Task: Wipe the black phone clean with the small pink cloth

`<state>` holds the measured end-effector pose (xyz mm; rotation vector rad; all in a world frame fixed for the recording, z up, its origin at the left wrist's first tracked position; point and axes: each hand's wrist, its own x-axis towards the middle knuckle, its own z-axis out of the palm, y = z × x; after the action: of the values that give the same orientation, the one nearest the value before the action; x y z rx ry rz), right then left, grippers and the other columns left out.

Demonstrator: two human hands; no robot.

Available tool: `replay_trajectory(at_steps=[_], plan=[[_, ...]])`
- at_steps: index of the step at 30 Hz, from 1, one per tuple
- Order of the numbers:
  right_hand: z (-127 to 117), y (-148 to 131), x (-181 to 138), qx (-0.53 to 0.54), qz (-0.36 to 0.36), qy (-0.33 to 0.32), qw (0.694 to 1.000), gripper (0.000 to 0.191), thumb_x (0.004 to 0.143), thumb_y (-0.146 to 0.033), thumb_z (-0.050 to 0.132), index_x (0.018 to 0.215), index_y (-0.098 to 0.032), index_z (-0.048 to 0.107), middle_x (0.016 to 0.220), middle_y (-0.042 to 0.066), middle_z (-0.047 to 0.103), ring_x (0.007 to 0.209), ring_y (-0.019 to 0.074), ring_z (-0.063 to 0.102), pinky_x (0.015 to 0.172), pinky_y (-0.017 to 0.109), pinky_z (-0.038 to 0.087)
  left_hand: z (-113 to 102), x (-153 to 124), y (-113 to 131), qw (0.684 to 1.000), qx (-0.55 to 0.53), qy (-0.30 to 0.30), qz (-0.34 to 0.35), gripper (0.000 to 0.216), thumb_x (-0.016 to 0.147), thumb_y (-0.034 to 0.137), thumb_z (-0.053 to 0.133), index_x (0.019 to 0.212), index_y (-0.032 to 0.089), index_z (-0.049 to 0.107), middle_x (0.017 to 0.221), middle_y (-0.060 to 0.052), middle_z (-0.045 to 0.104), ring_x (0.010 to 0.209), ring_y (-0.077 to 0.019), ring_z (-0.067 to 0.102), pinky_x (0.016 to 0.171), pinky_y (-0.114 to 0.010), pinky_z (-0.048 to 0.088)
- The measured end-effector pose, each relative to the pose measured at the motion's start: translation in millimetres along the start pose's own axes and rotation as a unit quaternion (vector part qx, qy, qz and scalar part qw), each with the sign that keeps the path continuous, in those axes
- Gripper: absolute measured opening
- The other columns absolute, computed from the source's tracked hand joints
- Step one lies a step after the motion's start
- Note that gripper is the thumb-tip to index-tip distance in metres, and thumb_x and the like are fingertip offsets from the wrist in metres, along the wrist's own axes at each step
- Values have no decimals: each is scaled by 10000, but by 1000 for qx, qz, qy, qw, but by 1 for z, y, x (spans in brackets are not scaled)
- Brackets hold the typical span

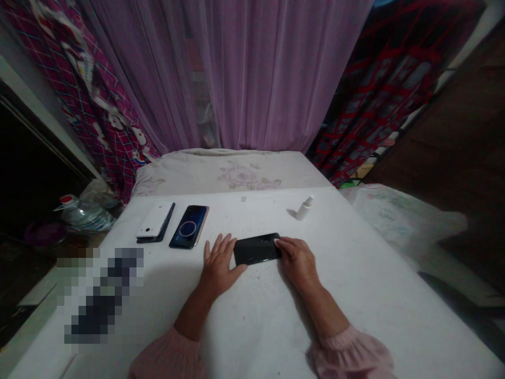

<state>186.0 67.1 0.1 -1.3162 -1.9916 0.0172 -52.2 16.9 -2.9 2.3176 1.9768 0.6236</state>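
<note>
A dark, glossy phone [257, 249] lies sideways on the white table, between both hands. My left hand [219, 266] rests at its left end with the fingers spread, the thumb and index finger touching the phone's corners. At the other end my right hand [299, 261] is closed, thumb and fingertips pinched at the phone's right edge. Whether a thin film or similar is in that pinch is too small to tell. To the left lie a blue-backed phone [188, 227], stacked on another, and a white phone [153, 221] on a dark one.
A small white spray bottle [305, 208] stands at the right beyond my hands. A pixelated dark object [103, 295] lies near the table's left edge. Purple curtains [268, 73] hang behind the table [355, 295]. A large water bottle [84, 213] is off its left side.
</note>
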Motion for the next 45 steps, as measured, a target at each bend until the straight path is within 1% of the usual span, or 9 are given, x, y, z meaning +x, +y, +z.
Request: replay_trajectory(at_steps=[3, 7, 12, 16, 23, 31, 35, 40, 45], plan=[[2, 6, 5, -38, 23, 3, 999, 276, 872, -147, 517, 962, -230, 764, 959, 74, 738, 870, 230, 633, 790, 373, 529, 1, 1, 0, 1000, -5, -8, -5, 618, 825, 392, 635, 1397, 222, 473, 1473, -145, 474, 1413, -334, 346, 1148, -607, 178], [15, -14, 22, -49, 14, -32, 998, 279, 873, -118, 513, 964, -205, 762, 953, 87, 735, 866, 239, 620, 797, 368, 513, 0, 3, 0, 999, -7, -31, -13, 628, 821, 412, 643, 1396, 229, 468, 1485, -131, 463, 1425, -324, 325, 1156, -598, 167], [35, -50, 31, 20, -50, -79, 995, 262, 864, -89, 557, 993, -204, 755, 960, 81, 740, 878, 228, 621, 808, 350, 515, -1, 5, 1, 999, -19, -40, -21, 635, 810, 426, 655, 1381, 222, 469, 1490, -131, 454, 1429, -313, 319, 1161, -590, 167], [34, -66, 24, 81, -103, -99, 986, 264, 857, -72, 567, 987, -200, 758, 964, 80, 734, 884, 209, 631, 792, 320, 525, -1, 6, 1, 998, -34, -43, -32, 644, 794, 408, 668, 1373, 213, 465, 1501, -139, 436, 1432, -304, 316, 1166, -583, 152], [8, -56, 24, 128, -161, -181, 962, 273, 834, -53, 595, 946, -235, 765, 902, 46, 723, 829, 165, 636, 706, 255, 508, -9, 9, 1, 994, -47, -84, -43, 653, 781, 395, 687, 1365, 202, 467, 1520, -134, 408, 1450, -306, 273, 1172, -585, 147], [35, -69, 45, 44, -96, -188, 976, 247, 866, -82, 581, 980, -205, 762, 930, 81, 710, 887, 205, 604, 780, 300, 488, -22, 15, -1, 981, -77, -172, -56, 716, 766, 376, 699, 1402, 203, 417, 1575, -115, 306, 1483, -285, 162, 1197, -555, 66], [33, -75, 37, 76, -144, -194, 967, 276, 843, -77, 600, 1039, -205, 747, 937, 83, 691, 861, 199, 577, 761, 299, 474, -21, 15, -1, 981, -95, -157, -64, 690, 753, 379, 713, 1369, 226, 443, 1568, -104, 327, 1482, -275, 179, 1203, -541, 44], [23, -73, 26, 151, -216, -205, 943, 192, 799, -74, 668, 855, -226, 772, 885, 60, 675, 862, 181, 579, 757, 286, 470, -18, 14, -1, 983, -94, -145, -67, 686, 729, 354, 737, 1346, 224, 466, 1565, -102, 335, 1478, -277, 196, 1206, -528, 45], [11, -61, 19, 202, -206, -198, 937, 251, 861, -81, 597, 948, -252, 759, 905, 49, 707, 853, 156, 620, 741, 260, 491, -18, 14, -2, 983, -94, -148, -55, 709, 736, 435, 746, 1352, 226, 465, 1566, -104, 334, 1479, -291, 186, 1200, -539, 41]])
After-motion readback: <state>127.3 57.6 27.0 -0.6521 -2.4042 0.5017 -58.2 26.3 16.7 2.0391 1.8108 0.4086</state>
